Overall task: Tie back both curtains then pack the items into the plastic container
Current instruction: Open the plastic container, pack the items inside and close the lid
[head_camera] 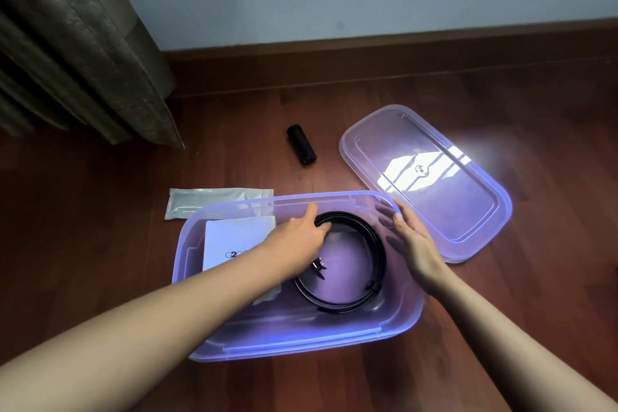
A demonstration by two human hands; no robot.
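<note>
In plastic container (301,340), coiled belt (380,257).

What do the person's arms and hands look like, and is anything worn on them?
The left arm and right arm are bare as far as the frame shows, with no sleeve in view. The left hand and right hand wear no gloves, and no ring, watch or bracelet shows on either.

Left hand (301,237) holding coiled belt (378,254) inside purple container (301,341), right hand (414,237) touching its rim
</note>
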